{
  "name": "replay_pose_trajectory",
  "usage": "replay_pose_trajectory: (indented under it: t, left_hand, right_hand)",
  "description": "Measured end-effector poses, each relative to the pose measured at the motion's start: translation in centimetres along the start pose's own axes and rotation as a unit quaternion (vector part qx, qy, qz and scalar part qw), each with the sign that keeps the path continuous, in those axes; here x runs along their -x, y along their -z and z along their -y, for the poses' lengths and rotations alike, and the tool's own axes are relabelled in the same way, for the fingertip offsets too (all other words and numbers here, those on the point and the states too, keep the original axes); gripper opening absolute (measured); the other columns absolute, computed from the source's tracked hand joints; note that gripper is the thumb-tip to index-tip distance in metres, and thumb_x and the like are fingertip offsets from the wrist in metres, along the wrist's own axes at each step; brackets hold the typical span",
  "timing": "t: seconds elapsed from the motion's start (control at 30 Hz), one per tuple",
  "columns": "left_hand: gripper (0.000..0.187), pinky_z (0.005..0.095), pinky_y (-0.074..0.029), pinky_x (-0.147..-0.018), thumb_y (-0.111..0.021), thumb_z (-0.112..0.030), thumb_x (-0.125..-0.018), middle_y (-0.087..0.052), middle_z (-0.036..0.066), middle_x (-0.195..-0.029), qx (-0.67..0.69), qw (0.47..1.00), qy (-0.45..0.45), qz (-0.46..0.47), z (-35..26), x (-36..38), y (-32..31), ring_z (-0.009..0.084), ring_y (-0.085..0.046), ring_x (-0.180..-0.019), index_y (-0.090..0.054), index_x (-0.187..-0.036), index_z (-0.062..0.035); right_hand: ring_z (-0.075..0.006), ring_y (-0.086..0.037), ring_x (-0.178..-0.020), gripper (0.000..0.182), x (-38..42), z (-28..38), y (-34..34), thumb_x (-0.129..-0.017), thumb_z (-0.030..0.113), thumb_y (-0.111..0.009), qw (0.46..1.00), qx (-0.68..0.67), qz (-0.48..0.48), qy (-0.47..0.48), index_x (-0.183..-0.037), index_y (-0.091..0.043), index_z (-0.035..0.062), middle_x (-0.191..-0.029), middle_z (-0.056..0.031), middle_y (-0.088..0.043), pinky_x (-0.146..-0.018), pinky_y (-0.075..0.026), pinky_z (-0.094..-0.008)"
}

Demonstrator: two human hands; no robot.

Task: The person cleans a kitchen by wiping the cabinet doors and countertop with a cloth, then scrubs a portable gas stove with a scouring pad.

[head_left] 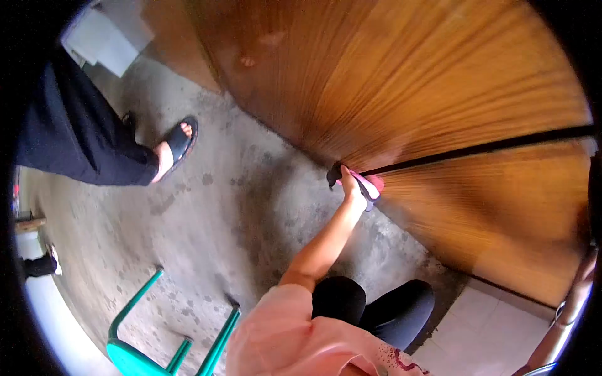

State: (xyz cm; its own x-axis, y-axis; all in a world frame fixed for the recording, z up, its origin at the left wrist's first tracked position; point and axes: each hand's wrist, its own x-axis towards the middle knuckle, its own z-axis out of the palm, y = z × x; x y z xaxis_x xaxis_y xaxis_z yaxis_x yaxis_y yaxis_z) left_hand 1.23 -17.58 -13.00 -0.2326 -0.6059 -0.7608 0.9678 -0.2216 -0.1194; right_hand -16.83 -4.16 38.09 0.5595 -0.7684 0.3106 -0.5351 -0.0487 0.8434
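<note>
My left hand (355, 190) is wrapped round a pink and dark item (374, 183), possibly cloth or footwear, low against a brown wood-grain panel (501, 81). A black strip (476, 152) runs across the panel from near this hand to the right. At the far right edge of the view, my right hand (587, 266) is near the panel's side, with a bangle on its wrist; its fingers are too dim and cropped to read. My dark-clad knees (392, 310) are bent below the panel.
Another person's leg in dark trousers (88, 138) and a sandalled foot (175, 149) stand on the grey concrete floor (207, 207) at the upper left. A green chair (135, 357) is at the lower left. White tiles (489, 319) lie at the lower right.
</note>
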Motion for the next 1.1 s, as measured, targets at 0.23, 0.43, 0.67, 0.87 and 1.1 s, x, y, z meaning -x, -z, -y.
replay_pose_trajectory:
  t: [0.23,0.43,0.67,0.87,1.1]
  left_hand:
    - [0.039,0.0357,-0.038,-0.095,-0.057,-0.039,-0.094,-0.049,0.001,-0.119,-0.236,0.939,-0.169,0.182,3.0,17.9,-7.4,0.0147,-0.048,-0.108,-0.046,-0.122,-0.0136]
    - [0.027,0.0376,-0.047,-0.077,-0.050,-0.021,-0.095,-0.054,0.013,-0.095,-0.269,0.865,-0.224,0.358,3.6,30.5,-14.3,0.0232,-0.057,-0.083,-0.045,-0.117,-0.0058]
    - [0.049,0.0486,-0.036,-0.093,-0.058,-0.020,-0.089,-0.041,0.027,-0.115,-0.431,0.377,-0.755,0.319,6.5,30.1,-20.8,0.0362,-0.050,-0.098,-0.044,-0.127,0.0067]
    - [0.021,0.0444,-0.049,-0.077,-0.064,-0.024,-0.082,-0.063,0.016,-0.094,-0.559,0.148,-0.784,0.227,1.7,32.8,-22.4,0.0346,-0.062,-0.086,-0.068,-0.090,-0.0057]
    - [0.026,0.0467,-0.051,-0.058,-0.061,-0.032,-0.081,-0.061,0.017,-0.083,-0.694,-0.053,-0.705,0.136,1.2,34.6,-21.2,0.0371,-0.063,-0.067,-0.062,-0.088,-0.0067]
  right_hand:
    - [-0.0273,-0.051,-0.122,0.055,-0.4,-0.8,1.0,-0.090,0.026,-0.059,1.000,-0.002,-0.003,-0.015,-0.137,-0.042,0.0033,-0.133,-0.0136,-0.052,-0.102,-0.042,-0.0400]
    - [-0.0261,-0.050,-0.124,0.055,-0.2,-2.3,1.7,-0.089,0.024,-0.062,1.000,0.009,-0.001,-0.023,-0.137,-0.043,0.0051,-0.134,-0.0118,-0.053,-0.104,-0.042,-0.0393]
    - [-0.0247,-0.050,-0.126,0.055,-0.5,-3.2,1.9,-0.088,0.022,-0.064,0.999,0.017,0.001,-0.027,-0.138,-0.045,0.0071,-0.135,-0.0099,-0.053,-0.105,-0.041,-0.0387]
    - [-0.0237,-0.051,-0.122,0.051,0.4,-3.5,1.5,-0.089,0.024,-0.062,0.998,-0.023,-0.033,-0.042,-0.135,-0.047,0.0075,-0.131,-0.0095,-0.055,-0.103,-0.042,-0.0376]
    - [-0.0223,-0.053,-0.117,0.045,1.3,-2.9,0.0,-0.091,0.025,-0.060,0.991,-0.099,-0.066,-0.057,-0.131,-0.049,0.0077,-0.125,-0.0093,-0.056,-0.100,-0.043,-0.0360]
